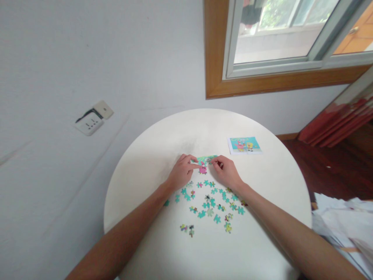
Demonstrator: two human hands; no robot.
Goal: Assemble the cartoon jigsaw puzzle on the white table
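Observation:
A partly joined jigsaw puzzle (203, 168) lies on the white round table, with a green strip along its top and a pink cartoon figure below. My left hand (183, 170) rests at its left side, fingers stretched out, the index fingertip touching the pink part. At the right end of the strip, my right hand (225, 170) is closed in a pinch on a small puzzle piece (212, 161), mostly covered by the fingertips. Nearer to me, several loose puzzle pieces (212, 202) are scattered, mostly teal, some with yellow, pink or grey.
A printed reference picture (244, 145) of two cartoon figures lies on the table (204, 124) at the right. Beyond the table are a wall with a socket (89, 123) and a wood-framed window (215, 87). Papers (344, 221) are piled at the right, below a red curtain (335, 118).

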